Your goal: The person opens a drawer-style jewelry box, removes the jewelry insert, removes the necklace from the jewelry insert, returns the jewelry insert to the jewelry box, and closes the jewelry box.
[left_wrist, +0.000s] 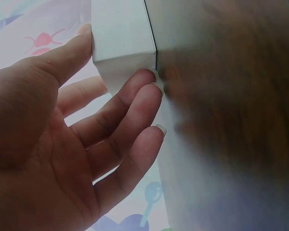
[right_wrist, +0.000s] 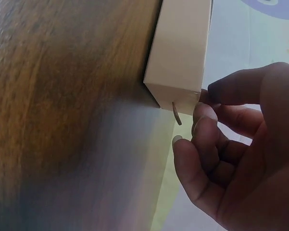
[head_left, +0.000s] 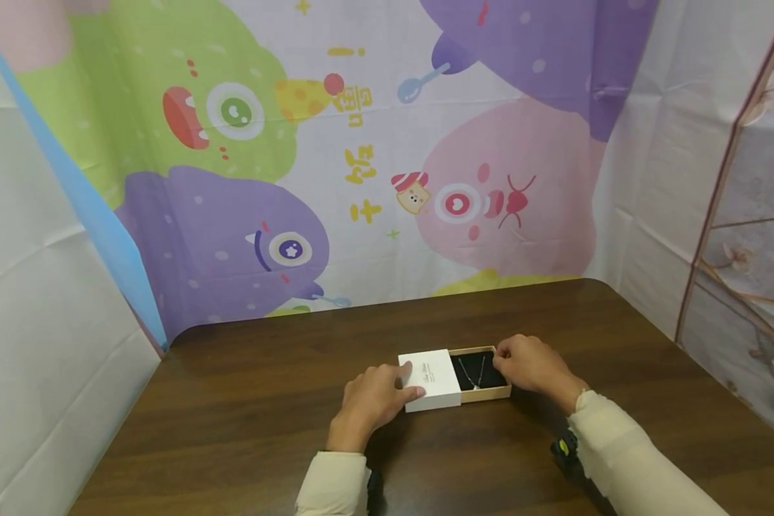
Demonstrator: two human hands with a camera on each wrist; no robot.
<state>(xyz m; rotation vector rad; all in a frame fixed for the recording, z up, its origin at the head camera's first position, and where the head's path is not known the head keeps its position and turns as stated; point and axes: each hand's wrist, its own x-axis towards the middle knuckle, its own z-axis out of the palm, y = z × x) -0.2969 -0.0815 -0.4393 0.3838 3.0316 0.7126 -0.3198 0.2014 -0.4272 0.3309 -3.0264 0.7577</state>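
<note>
A white jewelry box sleeve with small printed lettering lies on the table, its drawer pulled partway out to the right. Inside the tan drawer, a thin necklace rests on a black insert. My left hand holds the sleeve's left end, thumb and index finger at its top; in the left wrist view the other fingers curve by the end face. With thumb and fingertips my right hand pinches the drawer's right end. Beside those fingertips, a short pull tab sticks out of the end face.
The brown wooden table extends around the box. Behind it hangs a cloth printed with cartoon monsters, and pale panels stand at both sides. A dark wrist device is under the right sleeve.
</note>
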